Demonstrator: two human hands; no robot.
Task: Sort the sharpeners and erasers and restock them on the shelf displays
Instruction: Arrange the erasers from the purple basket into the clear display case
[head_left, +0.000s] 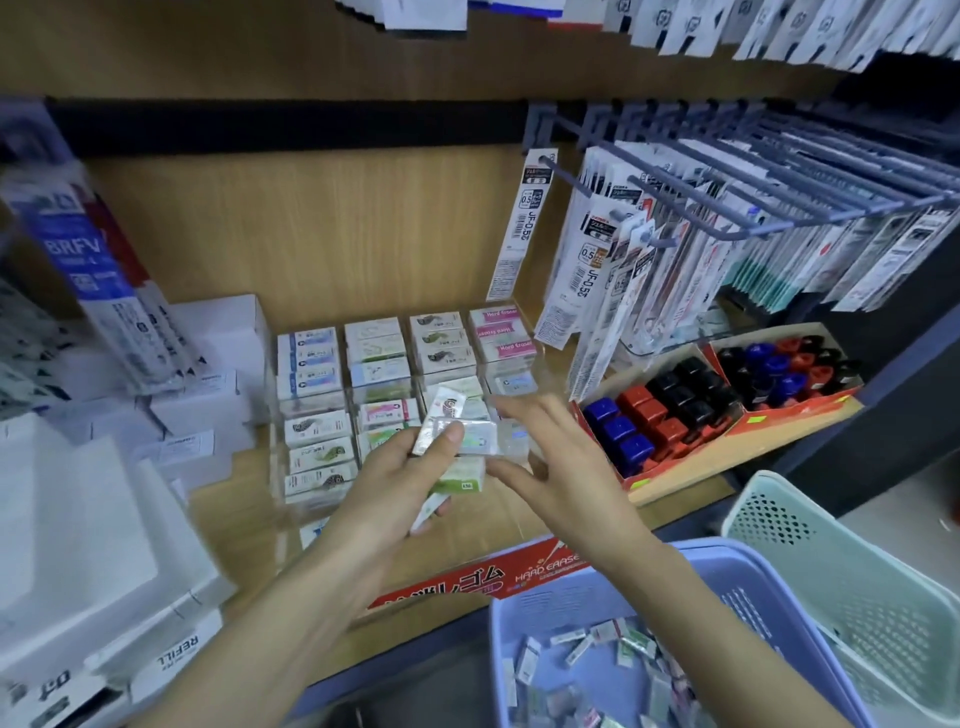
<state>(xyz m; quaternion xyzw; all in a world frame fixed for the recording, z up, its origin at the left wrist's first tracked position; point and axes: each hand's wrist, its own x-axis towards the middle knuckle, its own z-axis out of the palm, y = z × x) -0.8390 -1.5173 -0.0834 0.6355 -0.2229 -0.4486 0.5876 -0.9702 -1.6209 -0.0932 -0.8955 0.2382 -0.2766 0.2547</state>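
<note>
In front of the clear divided display on the shelf: gripping a loose fan of wrapped erasers in the left hand, right hand spread wide just beside, holding nothing. Risks dropping the lowest piece, hanging half out of the grip, or slotting one among look-alike wrappers. In the display: boxed erasers by kind. In the red cardboard trays: sharpeners. In the purple basket: loose erasers. Green basket: contents unclear.

The pink erasers read "Hard Eraser", hanging refill pack "JF-0.5", white box "REFILL".
</note>
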